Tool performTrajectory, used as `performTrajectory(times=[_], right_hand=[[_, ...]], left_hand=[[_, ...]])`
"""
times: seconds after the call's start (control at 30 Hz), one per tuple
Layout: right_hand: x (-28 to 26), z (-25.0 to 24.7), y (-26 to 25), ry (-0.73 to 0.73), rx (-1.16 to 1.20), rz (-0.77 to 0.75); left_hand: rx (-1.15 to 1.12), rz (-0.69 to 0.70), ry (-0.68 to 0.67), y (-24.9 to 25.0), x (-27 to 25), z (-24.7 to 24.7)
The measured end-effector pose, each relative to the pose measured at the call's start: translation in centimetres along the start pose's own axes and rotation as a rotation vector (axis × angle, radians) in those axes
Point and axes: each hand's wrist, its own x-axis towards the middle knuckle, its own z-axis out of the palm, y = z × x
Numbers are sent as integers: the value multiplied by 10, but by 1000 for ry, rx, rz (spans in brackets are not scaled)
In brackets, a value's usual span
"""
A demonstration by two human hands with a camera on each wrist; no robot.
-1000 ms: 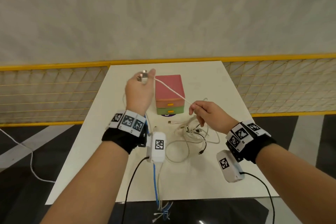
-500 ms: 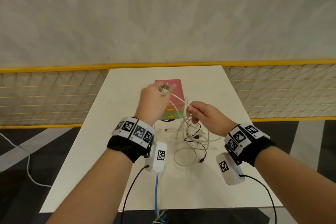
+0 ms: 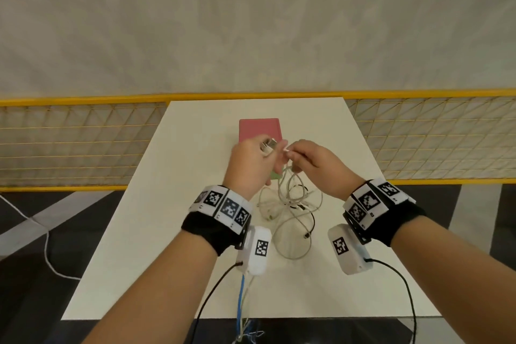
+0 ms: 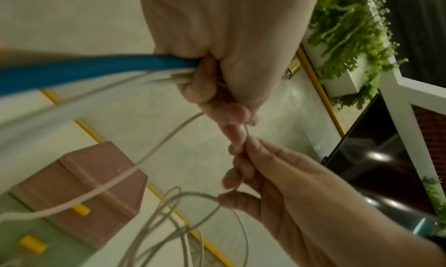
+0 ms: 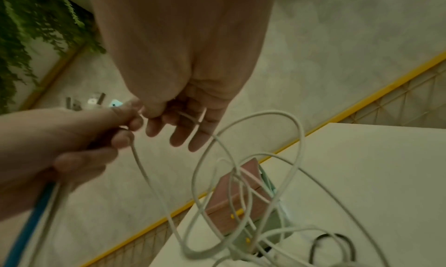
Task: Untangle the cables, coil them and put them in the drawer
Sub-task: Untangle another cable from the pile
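Note:
A tangle of white cables [image 3: 293, 204] with a thin black cable [image 3: 310, 220] lies on the white table [image 3: 173, 204], in front of the small drawer box [image 3: 259, 128] with a pink top and yellow handles [image 4: 82, 210]. My left hand [image 3: 265, 153] grips the white cable's metal USB plug [image 3: 269, 144], raised over the box. My right hand [image 3: 296, 158] pinches the same white cable [image 4: 246, 135] right beside it, fingertips nearly touching. Loops of white cable [image 5: 241, 156] hang from both hands down to the tangle. The drawers look shut.
A yellow-framed mesh fence [image 3: 83, 142] runs behind and to both sides of the table. Wrist camera leads, black and blue [image 3: 241, 301], trail off the table's near edge. A white cord [image 3: 47, 246] lies on the dark floor at the left.
My left hand has swung right with the plug until it meets my right hand above the drawer box. The taut stretch of cable between them has slackened into hanging loops.

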Motion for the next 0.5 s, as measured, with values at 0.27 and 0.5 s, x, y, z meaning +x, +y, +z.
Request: performTrajectory(times=[0.27, 0.5], right_hand=[[-14, -3, 35, -25, 10, 171], [0, -15, -11, 95, 71, 2]], left_hand=[[-214, -87, 434, -1, 20, -55], [-129, -19, 114, 7, -1, -27]])
